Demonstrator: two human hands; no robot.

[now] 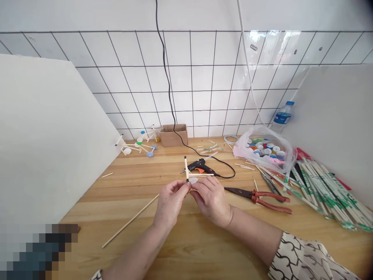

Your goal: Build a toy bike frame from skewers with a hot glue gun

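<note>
Near the middle of the table, my left hand [170, 202] pinches the lower end of a small wooden stick frame [187, 168]. One of its sticks points up and away with black ends; another runs to the right. A whitish round cap [193, 180] shows at the frame, between my hands. My right hand [212, 199] has its fingers closed on the frame's right part; the fingers hide exactly what they touch. Just beyond the frame lies a black glue gun [206, 168] with an orange trigger. A long thin stick [131, 221] lies left of my left hand.
Red-handled pliers [256, 196] lie at right, near wrapped chopsticks [329, 190] and a bag of bottle caps [237, 149]. A water bottle [282, 118] stands behind. Stick-and-cap models [136, 147] and a cardboard box [174, 137] are at the back. White panels flank the table.
</note>
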